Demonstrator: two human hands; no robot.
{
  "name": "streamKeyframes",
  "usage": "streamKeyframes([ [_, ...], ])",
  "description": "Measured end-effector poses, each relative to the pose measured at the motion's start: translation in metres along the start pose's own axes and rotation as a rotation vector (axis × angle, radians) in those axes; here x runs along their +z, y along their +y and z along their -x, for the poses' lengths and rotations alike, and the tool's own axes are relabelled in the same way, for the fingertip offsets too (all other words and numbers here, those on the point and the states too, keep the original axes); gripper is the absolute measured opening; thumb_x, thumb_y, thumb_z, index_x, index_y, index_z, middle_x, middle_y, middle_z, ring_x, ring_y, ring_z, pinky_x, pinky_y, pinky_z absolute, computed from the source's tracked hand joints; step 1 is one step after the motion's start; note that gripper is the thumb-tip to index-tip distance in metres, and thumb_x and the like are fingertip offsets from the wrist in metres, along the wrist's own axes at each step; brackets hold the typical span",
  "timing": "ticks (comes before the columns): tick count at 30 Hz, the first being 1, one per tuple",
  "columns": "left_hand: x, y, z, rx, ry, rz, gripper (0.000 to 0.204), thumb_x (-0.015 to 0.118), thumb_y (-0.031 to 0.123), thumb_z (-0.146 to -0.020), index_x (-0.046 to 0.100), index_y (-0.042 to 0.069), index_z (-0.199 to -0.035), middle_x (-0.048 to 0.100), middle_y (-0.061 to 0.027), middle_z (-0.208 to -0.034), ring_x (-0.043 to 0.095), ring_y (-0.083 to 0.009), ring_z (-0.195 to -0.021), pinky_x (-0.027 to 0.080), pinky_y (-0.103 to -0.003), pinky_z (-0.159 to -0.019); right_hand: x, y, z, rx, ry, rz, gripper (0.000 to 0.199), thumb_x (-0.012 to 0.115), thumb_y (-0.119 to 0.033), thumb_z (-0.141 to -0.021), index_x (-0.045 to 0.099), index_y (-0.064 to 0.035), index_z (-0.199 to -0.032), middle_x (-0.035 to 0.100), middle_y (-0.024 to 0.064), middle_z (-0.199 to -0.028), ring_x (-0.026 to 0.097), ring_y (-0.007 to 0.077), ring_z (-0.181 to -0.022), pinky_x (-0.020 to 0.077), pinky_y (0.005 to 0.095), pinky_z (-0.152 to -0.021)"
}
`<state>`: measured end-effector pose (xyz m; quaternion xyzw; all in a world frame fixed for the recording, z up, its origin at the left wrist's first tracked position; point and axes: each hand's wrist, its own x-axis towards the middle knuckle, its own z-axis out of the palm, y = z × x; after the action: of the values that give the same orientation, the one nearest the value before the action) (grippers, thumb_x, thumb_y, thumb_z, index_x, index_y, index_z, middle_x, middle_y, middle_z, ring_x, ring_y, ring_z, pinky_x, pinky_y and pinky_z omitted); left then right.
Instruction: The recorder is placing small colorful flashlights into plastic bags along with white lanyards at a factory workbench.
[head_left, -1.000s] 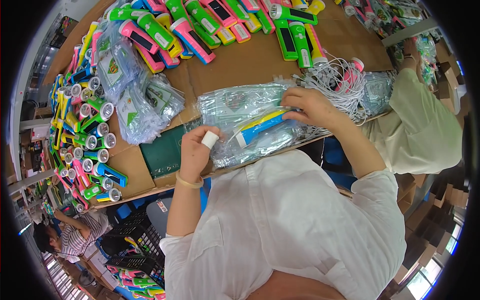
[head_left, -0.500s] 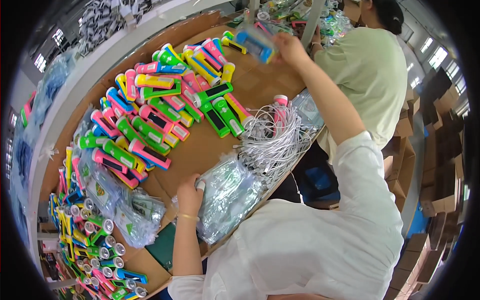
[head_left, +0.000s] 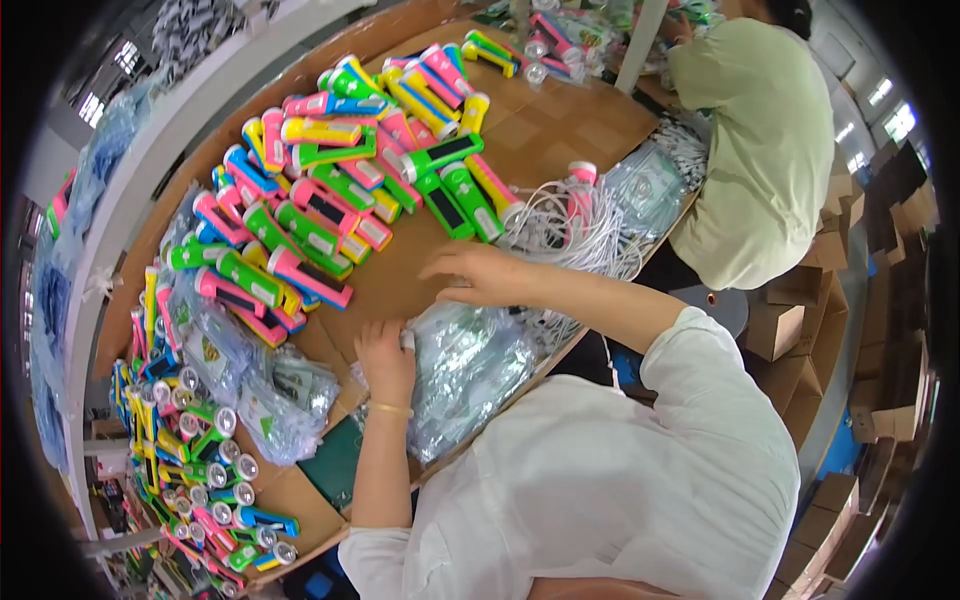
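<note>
My left hand (head_left: 384, 352) rests at the left edge of a pile of clear plastic bags (head_left: 470, 375). Its fingers are bent and slightly apart, one wrapped in white, with nothing visible in them. Over the far edge of the same pile, my right hand (head_left: 478, 276) reaches leftward, empty, fingers stretched and parted. Just beyond it lies a tangle of white cables (head_left: 570, 225). A large heap of pink, green, yellow and blue flashlights (head_left: 320, 205) spreads across the cardboard (head_left: 400, 275) beyond both hands.
More flashlights (head_left: 215, 470) are heaped at the lower left, beside other bagged items (head_left: 265, 400). A co-worker in a pale green shirt (head_left: 755, 150) sits at the upper right. A white post (head_left: 642, 45) rises at the far side. Cardboard boxes (head_left: 800, 320) stand on the right.
My right hand has come back from the far side to the bags, and the blue and yellow flashlight is out of it. My left hand stays by the bags, its fingers now pointing farther away.
</note>
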<state>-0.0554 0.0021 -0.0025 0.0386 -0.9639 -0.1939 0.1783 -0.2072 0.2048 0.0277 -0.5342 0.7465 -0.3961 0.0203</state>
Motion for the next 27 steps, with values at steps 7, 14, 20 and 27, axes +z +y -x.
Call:
streamKeyframes([
  [7, 0.001, -0.012, 0.007, -0.130, -0.033, 0.400, 0.019, 0.071, -0.001, -0.076, 0.072, 0.005, -0.094, 0.068, -0.0163, -0.092, 0.064, -0.0335, -0.089, 0.050, -0.042, -0.082, 0.057, -0.009, -0.007, -0.066, 0.010, 0.020, 0.012, 0.074, -0.009, -0.079, 0.068, -0.0084, -0.089, 0.064, 0.0083, -0.091, 0.064, 0.0322, -0.091, 0.0504, 0.0429, -0.080],
  [14, -0.031, -0.024, 0.039, -0.079, 0.091, 0.224, 0.019, 0.071, -0.001, -0.072, 0.071, 0.007, -0.089, 0.068, -0.0108, -0.088, 0.063, -0.0320, -0.089, 0.046, -0.041, -0.080, 0.052, -0.009, -0.005, 0.023, -0.138, -0.065, 0.009, 0.072, -0.008, -0.081, 0.068, -0.0057, -0.089, 0.066, 0.0095, -0.091, 0.065, 0.0322, -0.094, 0.0512, 0.0438, -0.081],
  [20, -0.044, -0.029, 0.063, -0.232, 0.122, 0.413, 0.016, 0.072, -0.001, -0.077, 0.069, 0.004, -0.092, 0.067, -0.0119, -0.085, 0.063, -0.0306, -0.082, 0.048, -0.039, -0.076, 0.069, -0.039, -0.017, -0.075, -0.117, -0.098, 0.016, 0.072, -0.007, -0.083, 0.067, -0.0078, -0.098, 0.066, 0.0074, -0.099, 0.063, 0.0306, -0.097, 0.0505, 0.0416, -0.083],
  [27, -0.050, -0.030, 0.079, -0.396, 0.106, 0.592, 0.022, 0.070, -0.003, -0.080, 0.071, 0.002, -0.101, 0.070, -0.0138, -0.091, 0.067, -0.0284, -0.084, 0.053, -0.034, -0.077, 0.099, -0.050, -0.032, -0.217, -0.200, -0.248, 0.018, 0.070, -0.004, -0.085, 0.067, -0.0117, -0.101, 0.062, 0.0053, -0.096, 0.061, 0.0282, -0.096, 0.0481, 0.0410, -0.085],
])
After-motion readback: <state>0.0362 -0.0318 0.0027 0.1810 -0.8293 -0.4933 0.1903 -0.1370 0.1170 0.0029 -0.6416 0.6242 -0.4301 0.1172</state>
